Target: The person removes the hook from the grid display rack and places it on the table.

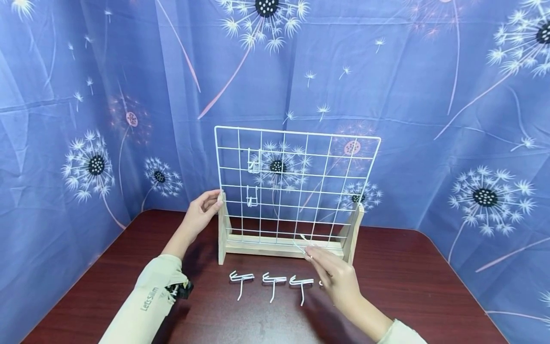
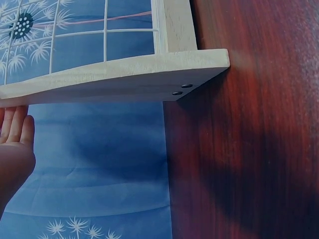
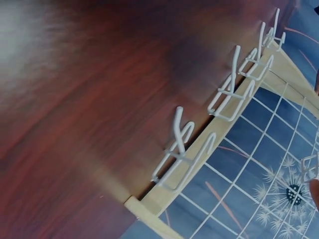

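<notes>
A white wire grid (image 1: 296, 137) stands upright in a wooden stand (image 1: 266, 247). My left hand (image 1: 201, 213) grips the upper end of the stand's left leg (image 2: 124, 74), beside the grid's edge. In my right hand (image 1: 337, 277), the fingertips pinch a white wire hook (image 1: 299, 245), which overlaps the lower right of the grid in the head view. Only part of this hook (image 3: 309, 167) shows at the right wrist view's edge. Two similar hooks hang on the grid's left part, an upper hook (image 1: 254, 166) and a lower hook (image 1: 252, 199).
Several more white wire hooks (image 1: 273, 279) lie in a row on the dark red wooden table (image 1: 206, 315) before the stand, their prongs pointing to the near side. My right hand partly hides the rightmost one. A blue curtain (image 1: 399, 95) with dandelion prints surrounds the table.
</notes>
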`<action>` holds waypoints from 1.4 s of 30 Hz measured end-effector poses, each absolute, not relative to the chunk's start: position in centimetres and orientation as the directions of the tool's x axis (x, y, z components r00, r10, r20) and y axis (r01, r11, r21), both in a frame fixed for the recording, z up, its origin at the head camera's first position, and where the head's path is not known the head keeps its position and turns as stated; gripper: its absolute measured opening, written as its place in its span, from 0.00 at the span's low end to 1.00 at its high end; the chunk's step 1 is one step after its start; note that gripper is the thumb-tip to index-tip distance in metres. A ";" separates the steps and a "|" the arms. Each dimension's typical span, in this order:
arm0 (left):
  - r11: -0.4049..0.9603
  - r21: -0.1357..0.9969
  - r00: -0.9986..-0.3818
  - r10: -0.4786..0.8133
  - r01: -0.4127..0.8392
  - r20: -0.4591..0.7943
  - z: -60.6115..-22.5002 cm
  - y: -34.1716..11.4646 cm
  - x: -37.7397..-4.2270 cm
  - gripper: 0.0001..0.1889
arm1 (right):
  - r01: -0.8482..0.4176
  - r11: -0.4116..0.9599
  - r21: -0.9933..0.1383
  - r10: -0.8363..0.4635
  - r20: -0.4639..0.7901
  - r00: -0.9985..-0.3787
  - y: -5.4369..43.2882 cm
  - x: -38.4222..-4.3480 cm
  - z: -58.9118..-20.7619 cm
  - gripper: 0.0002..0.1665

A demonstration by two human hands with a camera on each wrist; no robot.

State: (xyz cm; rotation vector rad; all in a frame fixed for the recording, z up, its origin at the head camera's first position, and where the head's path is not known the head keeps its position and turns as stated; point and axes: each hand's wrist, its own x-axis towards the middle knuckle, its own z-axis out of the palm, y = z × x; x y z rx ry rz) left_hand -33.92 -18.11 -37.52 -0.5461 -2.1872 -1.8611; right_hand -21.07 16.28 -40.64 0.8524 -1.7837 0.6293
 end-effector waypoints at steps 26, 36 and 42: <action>0.147 0.895 -0.904 0.146 0.420 0.401 -37.6 -18.3 -34.1 0.24 | -0.789 0.587 0.181 -0.429 0.896 -0.114 20.4 -19.1 -43.0 0.18; 0.164 0.887 -0.900 0.150 0.431 0.410 -37.8 -18.3 -34.2 0.24 | -0.798 0.546 0.255 -0.499 0.864 -0.065 21.0 -18.6 -43.5 0.18; 0.148 0.892 -0.902 0.140 0.426 0.408 -37.8 -18.2 -34.1 0.23 | -0.785 0.544 0.297 -0.530 0.847 -0.047 21.2 -18.6 -44.1 0.19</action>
